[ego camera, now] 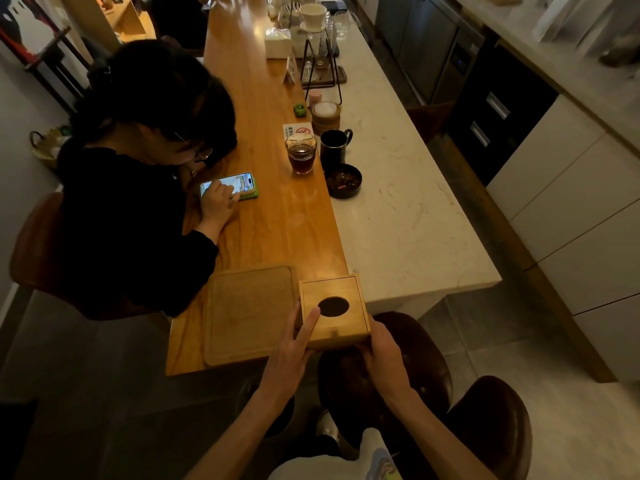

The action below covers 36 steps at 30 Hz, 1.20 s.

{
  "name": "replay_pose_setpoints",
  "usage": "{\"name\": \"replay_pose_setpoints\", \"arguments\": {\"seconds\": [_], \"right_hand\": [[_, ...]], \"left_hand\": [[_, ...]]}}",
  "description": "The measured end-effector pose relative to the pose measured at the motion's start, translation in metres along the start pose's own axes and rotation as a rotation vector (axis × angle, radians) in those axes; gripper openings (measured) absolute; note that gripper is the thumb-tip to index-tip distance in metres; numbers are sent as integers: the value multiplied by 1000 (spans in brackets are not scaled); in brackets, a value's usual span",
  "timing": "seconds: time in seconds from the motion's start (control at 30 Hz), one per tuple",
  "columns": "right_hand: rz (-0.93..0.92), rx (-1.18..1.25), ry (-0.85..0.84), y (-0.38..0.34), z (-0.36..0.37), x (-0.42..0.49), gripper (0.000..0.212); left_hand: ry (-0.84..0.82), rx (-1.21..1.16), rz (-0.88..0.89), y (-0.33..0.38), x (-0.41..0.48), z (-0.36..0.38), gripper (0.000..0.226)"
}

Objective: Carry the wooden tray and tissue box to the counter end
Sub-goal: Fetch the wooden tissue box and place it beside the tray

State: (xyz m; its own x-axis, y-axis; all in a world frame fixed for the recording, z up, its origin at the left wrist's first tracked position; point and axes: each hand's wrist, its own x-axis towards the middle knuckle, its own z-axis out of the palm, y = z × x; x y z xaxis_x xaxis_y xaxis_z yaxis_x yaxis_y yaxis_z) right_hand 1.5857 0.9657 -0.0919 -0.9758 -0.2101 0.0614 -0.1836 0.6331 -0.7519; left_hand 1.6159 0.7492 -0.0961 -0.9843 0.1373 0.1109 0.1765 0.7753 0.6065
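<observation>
- Wooden tissue box [334, 311], oval opening up, was gripped by both hands at the near end of the table [277, 230]: left hand [294, 344] on its left side, forefinger across the lid; right hand [382, 344] around its near right corner.
- Wooden tray [247, 315] lay flat just left of the box, apparently touching it, no hand on it; left hand nearer.
- Seated person [138, 188] with phone [230, 185] was close beyond the tray; glass of dark drink [301, 154] and black mug [334, 145] stood further along.

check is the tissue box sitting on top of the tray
No, the tissue box is held by both hands beside the tray, at its right edge, not on it.
</observation>
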Motion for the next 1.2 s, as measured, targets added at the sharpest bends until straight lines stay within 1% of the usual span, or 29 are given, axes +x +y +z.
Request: {"name": "replay_pose_setpoints", "arguments": {"seconds": [0.13,0.43,0.67,0.77,0.83,0.87,0.9,0.93,1.0,1.03,1.07,1.13,1.17,1.2], "right_hand": [[0,-18,8,1,0,1,52],[-9,-24,14,1,-2,5,50],[-4,-23,28,1,0,3,46],[58,3,-20,-4,-4,6,49],[190,98,-140,-7,-16,9,63],[291,202,-234,-7,-25,9,70],[400,344,-316,-8,-35,9,76],[497,519,-364,-8,-44,8,77],[647,870,-342,-14,-58,10,77],[703,982,-313,-17,-63,14,80],[737,1023,-303,-20,-66,20,82],[766,986,-344,-30,-69,36,86],[777,970,-379,-34,-69,43,89],[797,961,-415,-38,-69,50,91]], "left_hand": [[2,11,-14,5,-1,-2,106],[-8,23,-6,7,1,-11,106],[-36,29,-60,10,3,-11,107],[-46,23,-55,11,1,-12,110],[-67,-5,-69,20,-2,-16,115],[-76,-54,-130,26,-3,-23,119],[-90,-180,-220,29,-3,-30,121],[-96,-323,-328,38,-3,-39,120],[-124,-571,-492,61,1,-57,110],[-142,-736,-571,66,8,-69,104],[-162,-873,-677,90,10,-75,97],[-73,-979,-756,29,27,-61,69],[-84,-1051,-868,-10,33,-39,53],[-140,-1003,-927,-48,45,-41,47]]}}
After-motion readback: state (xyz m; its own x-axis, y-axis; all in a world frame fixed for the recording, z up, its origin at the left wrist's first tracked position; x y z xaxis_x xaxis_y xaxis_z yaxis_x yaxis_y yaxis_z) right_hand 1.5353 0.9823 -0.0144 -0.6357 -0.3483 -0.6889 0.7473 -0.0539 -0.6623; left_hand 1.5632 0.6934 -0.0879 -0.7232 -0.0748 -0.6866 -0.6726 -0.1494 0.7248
